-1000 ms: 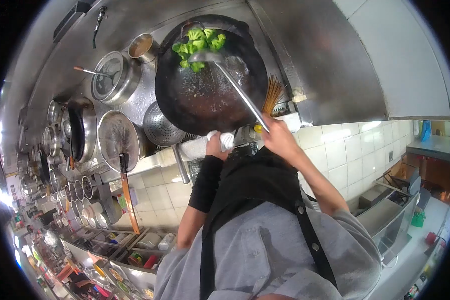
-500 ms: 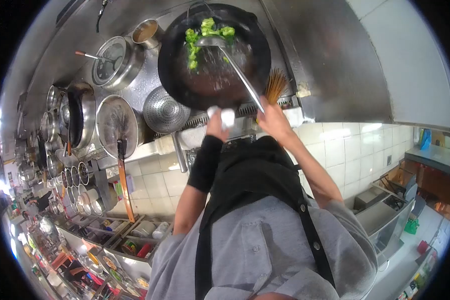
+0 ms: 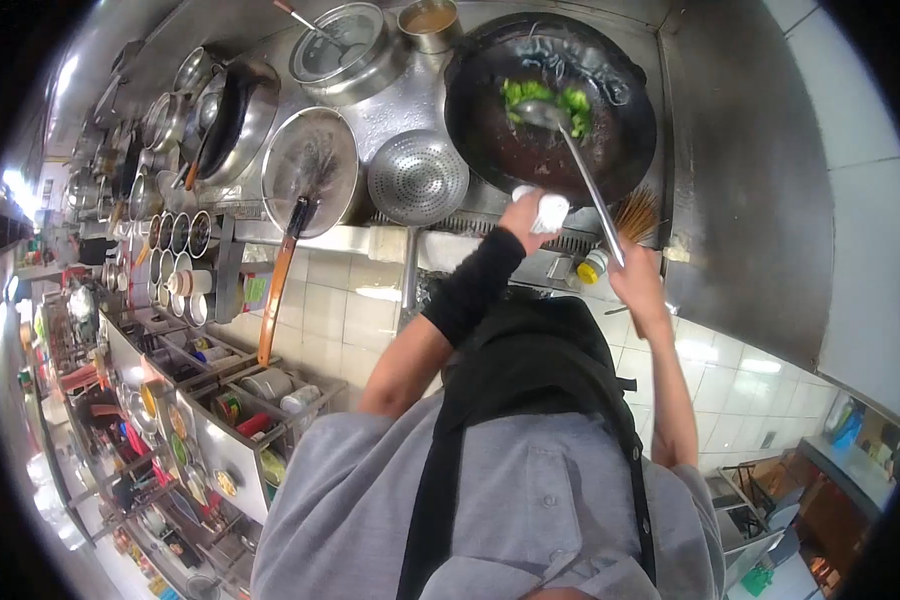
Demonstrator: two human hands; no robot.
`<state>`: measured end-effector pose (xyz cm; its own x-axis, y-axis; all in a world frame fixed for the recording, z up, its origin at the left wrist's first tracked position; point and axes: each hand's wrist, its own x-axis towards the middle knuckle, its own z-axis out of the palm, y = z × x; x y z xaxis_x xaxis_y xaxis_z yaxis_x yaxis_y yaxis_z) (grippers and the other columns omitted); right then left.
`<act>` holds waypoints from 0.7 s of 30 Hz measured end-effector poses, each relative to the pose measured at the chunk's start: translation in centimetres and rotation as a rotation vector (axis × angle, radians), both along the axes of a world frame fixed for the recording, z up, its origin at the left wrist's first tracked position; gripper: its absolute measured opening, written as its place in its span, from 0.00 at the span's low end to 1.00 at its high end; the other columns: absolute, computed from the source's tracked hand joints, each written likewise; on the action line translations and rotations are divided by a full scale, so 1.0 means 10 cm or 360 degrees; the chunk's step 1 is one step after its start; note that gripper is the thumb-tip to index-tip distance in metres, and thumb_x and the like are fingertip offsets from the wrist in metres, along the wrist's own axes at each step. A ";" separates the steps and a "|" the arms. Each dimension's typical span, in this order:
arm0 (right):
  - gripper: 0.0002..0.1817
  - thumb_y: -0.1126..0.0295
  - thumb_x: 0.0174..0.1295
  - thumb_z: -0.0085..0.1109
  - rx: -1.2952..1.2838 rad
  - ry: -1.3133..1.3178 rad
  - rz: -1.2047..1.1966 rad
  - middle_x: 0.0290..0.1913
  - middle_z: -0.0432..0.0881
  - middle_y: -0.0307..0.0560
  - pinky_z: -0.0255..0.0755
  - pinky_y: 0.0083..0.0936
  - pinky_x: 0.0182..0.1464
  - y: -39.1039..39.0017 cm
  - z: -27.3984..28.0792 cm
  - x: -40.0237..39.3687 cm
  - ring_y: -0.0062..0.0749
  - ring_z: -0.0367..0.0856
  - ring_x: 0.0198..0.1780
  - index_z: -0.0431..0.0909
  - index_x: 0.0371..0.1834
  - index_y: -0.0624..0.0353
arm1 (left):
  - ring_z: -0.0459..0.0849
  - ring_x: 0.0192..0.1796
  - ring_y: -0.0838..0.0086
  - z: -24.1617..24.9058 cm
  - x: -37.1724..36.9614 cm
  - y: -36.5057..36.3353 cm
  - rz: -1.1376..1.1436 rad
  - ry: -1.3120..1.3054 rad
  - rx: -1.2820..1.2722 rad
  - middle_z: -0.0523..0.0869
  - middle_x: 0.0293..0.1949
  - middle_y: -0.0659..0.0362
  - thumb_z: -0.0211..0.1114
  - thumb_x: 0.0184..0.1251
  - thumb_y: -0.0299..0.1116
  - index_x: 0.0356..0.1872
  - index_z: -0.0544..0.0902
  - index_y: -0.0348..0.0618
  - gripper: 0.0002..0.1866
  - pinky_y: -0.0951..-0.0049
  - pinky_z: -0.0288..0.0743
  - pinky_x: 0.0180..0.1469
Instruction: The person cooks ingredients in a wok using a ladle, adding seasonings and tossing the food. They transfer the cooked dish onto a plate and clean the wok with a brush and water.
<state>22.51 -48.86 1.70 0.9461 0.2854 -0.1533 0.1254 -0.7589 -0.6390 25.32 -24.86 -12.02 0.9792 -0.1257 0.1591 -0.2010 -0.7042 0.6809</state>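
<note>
At the near rim of the black wok (image 3: 610, 165), my left hand (image 3: 530, 222) grips a white cloth (image 3: 544, 210). My right hand (image 3: 638, 285) is wrapped round the handle of a metal ladle (image 3: 592, 185). The ladle's bowl rests among green vegetable pieces (image 3: 573, 101) inside the wok. Clear liquid is splashed along the wok's far side. A bamboo brush (image 3: 635, 214) lies just beyond my right hand, and a bottle with a yellow top (image 3: 592, 266) stands between my hands.
Left of the wok are a perforated ladle (image 3: 418, 178), a mesh strainer (image 3: 308, 165) with a wooden handle, a lidded pot (image 3: 345, 60) and a cup of brown liquid (image 3: 430, 22). Shelves with containers (image 3: 255, 395) are at lower left. A metal wall (image 3: 750, 170) rises at right.
The view has turned, so the wok appears further right. The vegetables and the ladle's bowl have moved nearer the wok's middle. Both hands keep their holds.
</note>
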 end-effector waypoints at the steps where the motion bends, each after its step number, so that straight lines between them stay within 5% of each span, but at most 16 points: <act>1: 0.20 0.77 0.61 0.56 0.0068 -0.0081 -0.0089 0.38 0.83 0.75 0.78 0.55 0.45 0.07 -0.20 -0.03 0.68 0.84 0.43 0.78 0.57 0.70 | 0.84 0.56 0.51 -0.23 -0.18 0.04 0.0015 -0.0097 -0.0001 0.85 0.52 0.43 0.80 0.51 0.40 0.61 0.76 0.32 0.37 0.58 0.78 0.61; 2: 0.20 0.77 0.61 0.57 0.0058 -0.0082 -0.0112 0.39 0.83 0.74 0.78 0.54 0.46 0.10 -0.26 -0.11 0.68 0.84 0.43 0.78 0.57 0.71 | 0.83 0.58 0.51 -0.47 -0.35 0.06 0.0002 -0.0199 -0.0019 0.84 0.54 0.41 0.80 0.50 0.39 0.63 0.76 0.32 0.39 0.59 0.78 0.62; 4: 0.20 0.77 0.62 0.59 -0.0001 -0.0107 -0.0199 0.41 0.84 0.73 0.78 0.53 0.48 0.05 -0.24 -0.32 0.68 0.84 0.44 0.77 0.57 0.73 | 0.82 0.60 0.48 -0.50 -0.67 0.11 -0.0106 0.0387 0.0023 0.83 0.56 0.40 0.80 0.49 0.39 0.66 0.74 0.32 0.41 0.59 0.76 0.65; 6: 0.21 0.79 0.61 0.60 0.0098 -0.0366 -0.0171 0.45 0.84 0.71 0.79 0.51 0.49 -0.08 0.06 -0.60 0.68 0.84 0.45 0.76 0.59 0.74 | 0.82 0.60 0.47 -0.24 -0.67 0.08 -0.0114 0.0380 0.0113 0.84 0.55 0.40 0.80 0.49 0.37 0.65 0.75 0.33 0.41 0.58 0.75 0.66; 7: 0.21 0.78 0.62 0.62 0.0264 -0.0328 -0.0257 0.42 0.84 0.68 0.78 0.47 0.46 -0.11 0.22 -0.71 0.63 0.85 0.42 0.78 0.59 0.67 | 0.82 0.60 0.47 -0.03 -0.74 0.10 -0.0094 0.0403 0.0158 0.84 0.55 0.40 0.80 0.48 0.36 0.65 0.75 0.33 0.40 0.57 0.75 0.66; 10: 0.20 0.78 0.63 0.61 0.0280 -0.0167 -0.0339 0.40 0.84 0.66 0.78 0.43 0.44 -0.10 0.48 -0.75 0.63 0.85 0.40 0.79 0.59 0.67 | 0.82 0.58 0.44 0.23 -0.51 0.19 -0.0073 0.0285 0.0285 0.85 0.53 0.40 0.80 0.47 0.34 0.63 0.76 0.33 0.39 0.55 0.75 0.64; 11: 0.20 0.81 0.61 0.60 0.0285 -0.0066 -0.0347 0.44 0.84 0.70 0.78 0.46 0.50 -0.04 0.51 -0.67 0.68 0.83 0.48 0.76 0.58 0.73 | 0.82 0.57 0.44 0.29 -0.41 0.22 -0.0064 0.0246 0.0298 0.85 0.52 0.40 0.80 0.47 0.34 0.63 0.76 0.33 0.39 0.54 0.76 0.61; 12: 0.17 0.80 0.63 0.59 0.0323 0.0084 -0.0462 0.42 0.84 0.71 0.78 0.46 0.44 0.05 0.45 -0.57 0.64 0.85 0.43 0.76 0.55 0.73 | 0.82 0.56 0.44 0.39 -0.32 0.24 -0.0053 0.0200 0.0319 0.85 0.50 0.40 0.81 0.46 0.34 0.62 0.76 0.32 0.39 0.53 0.76 0.59; 15: 0.11 0.77 0.68 0.56 0.0576 0.0548 -0.0783 0.35 0.83 0.65 0.76 0.42 0.28 0.35 0.38 -0.35 0.47 0.86 0.29 0.76 0.50 0.72 | 0.86 0.40 0.58 0.27 -0.39 0.15 0.0768 0.0915 -0.1226 0.88 0.38 0.49 0.76 0.52 0.32 0.50 0.81 0.32 0.25 0.61 0.78 0.46; 16: 0.10 0.76 0.70 0.56 0.0760 0.0661 -0.0853 0.33 0.82 0.61 0.74 0.39 0.25 0.41 0.32 -0.34 0.40 0.83 0.25 0.76 0.49 0.72 | 0.85 0.38 0.64 0.47 -0.41 0.11 0.1068 0.1101 -0.1227 0.88 0.35 0.51 0.74 0.54 0.31 0.47 0.83 0.32 0.20 0.64 0.77 0.44; 17: 0.09 0.76 0.71 0.56 0.0938 0.0776 -0.0919 0.30 0.81 0.56 0.71 0.36 0.21 0.44 0.27 -0.34 0.33 0.81 0.21 0.76 0.49 0.71 | 0.82 0.38 0.73 0.18 -0.56 0.10 0.1084 0.0664 -0.1001 0.87 0.32 0.55 0.70 0.57 0.32 0.40 0.84 0.31 0.14 0.67 0.75 0.41; 20: 0.12 0.73 0.73 0.56 0.1914 0.1362 -0.1089 0.28 0.76 0.44 0.65 0.26 0.17 0.47 0.72 -0.51 0.21 0.71 0.19 0.75 0.53 0.70 | 0.87 0.47 0.39 0.68 -0.75 0.01 0.1127 0.0403 -0.0617 0.87 0.40 0.32 0.70 0.57 0.36 0.49 0.76 0.21 0.26 0.52 0.79 0.52; 21: 0.16 0.71 0.74 0.56 0.2120 0.1575 -0.1096 0.30 0.74 0.40 0.60 0.21 0.14 0.47 0.89 -0.56 0.18 0.65 0.18 0.74 0.59 0.68 | 0.88 0.46 0.43 0.63 -0.77 0.04 0.1090 0.0413 -0.0524 0.88 0.40 0.37 0.70 0.57 0.36 0.48 0.78 0.26 0.24 0.54 0.79 0.51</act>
